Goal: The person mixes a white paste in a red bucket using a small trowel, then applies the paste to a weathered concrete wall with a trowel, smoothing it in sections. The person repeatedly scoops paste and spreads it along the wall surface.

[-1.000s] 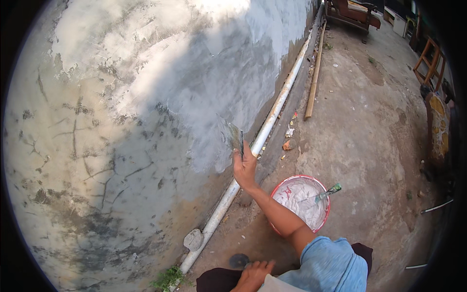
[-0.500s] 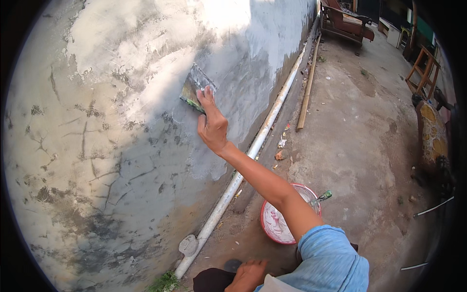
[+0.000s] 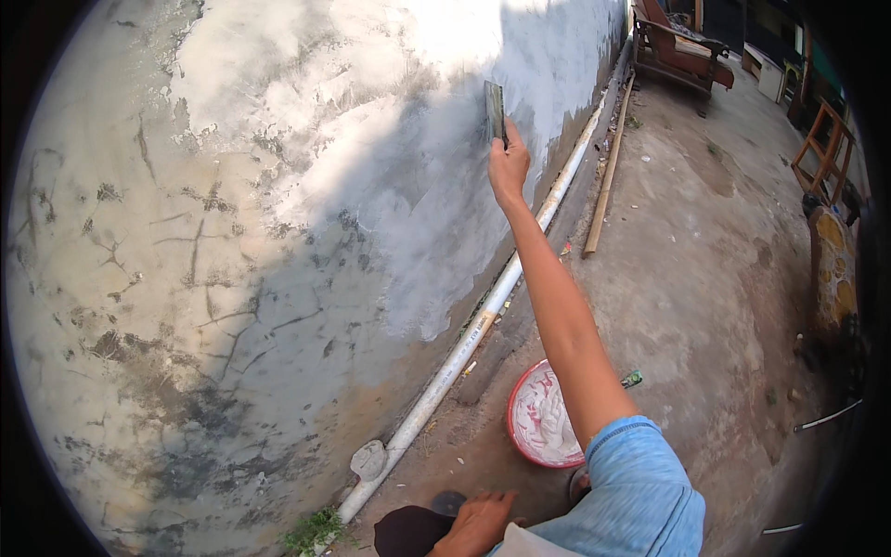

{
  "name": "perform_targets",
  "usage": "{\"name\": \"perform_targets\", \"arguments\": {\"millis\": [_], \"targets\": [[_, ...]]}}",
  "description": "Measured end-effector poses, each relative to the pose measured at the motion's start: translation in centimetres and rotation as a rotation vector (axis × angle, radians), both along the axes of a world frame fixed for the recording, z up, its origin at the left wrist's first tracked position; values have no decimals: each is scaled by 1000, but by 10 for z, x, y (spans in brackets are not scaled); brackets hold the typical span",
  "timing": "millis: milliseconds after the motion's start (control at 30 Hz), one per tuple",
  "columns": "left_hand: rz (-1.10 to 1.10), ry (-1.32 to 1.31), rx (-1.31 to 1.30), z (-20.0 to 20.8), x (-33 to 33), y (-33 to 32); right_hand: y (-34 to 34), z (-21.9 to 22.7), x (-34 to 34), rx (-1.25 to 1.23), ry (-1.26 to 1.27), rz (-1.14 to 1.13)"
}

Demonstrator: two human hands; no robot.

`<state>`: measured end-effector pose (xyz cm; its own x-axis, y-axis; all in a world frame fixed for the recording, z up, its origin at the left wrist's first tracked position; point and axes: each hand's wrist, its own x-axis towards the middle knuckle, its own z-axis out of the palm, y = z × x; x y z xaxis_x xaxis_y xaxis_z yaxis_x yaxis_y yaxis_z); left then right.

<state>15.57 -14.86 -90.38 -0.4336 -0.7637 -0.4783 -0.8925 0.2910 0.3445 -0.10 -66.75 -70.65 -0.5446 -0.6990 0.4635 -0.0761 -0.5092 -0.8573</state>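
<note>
My right hand (image 3: 509, 169) is closed on a flat plastering trowel (image 3: 495, 110), reached far up along the wall (image 3: 306, 306). The trowel stands nearly edge-on to me against the whitish, freshly coated part of the wall; its handle is mostly hidden by my fingers. Down by my dark-clothed knee (image 3: 406, 533), my left hand (image 3: 478, 523) lies with its fingers stretched out, holding nothing I can see. Under my right forearm sits a red-rimmed tub (image 3: 543, 418) of white paste with pinkish streaks. A green tool handle (image 3: 633, 379) shows just past the arm.
A white pipe (image 3: 445, 379) runs along the foot of the wall, with a wooden pole (image 3: 608, 181) beside it on the concrete ground (image 3: 682, 278). A reddish wooden chair (image 3: 682, 46) stands far off, and a wooden frame (image 3: 826, 148) at the right. Weeds (image 3: 314, 531) grow near the pipe's close end.
My right hand has moved the trowel up and to the right along the wall, turning its blade from broad-side to nearly edge-on. My left hand stays by the knee.
</note>
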Motion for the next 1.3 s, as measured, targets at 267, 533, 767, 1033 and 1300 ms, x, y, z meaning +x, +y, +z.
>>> {"name": "perform_targets", "arguments": {"millis": [267,533,767,1033,1300], "targets": [[-16,69,71,54,-19,-20,218,-54,143,-513,457,400],[6,109,3,65,-8,-9,102,-43,39,28,169,73],[-13,167,-39,104,-15,-18,107,-47,80,35,118,94],[-6,271,-47,139,-22,-36,290,-110,146,-423,414,785],[284,248,-190,173,6,-51,278,-158,3,523,446,1484]]}}
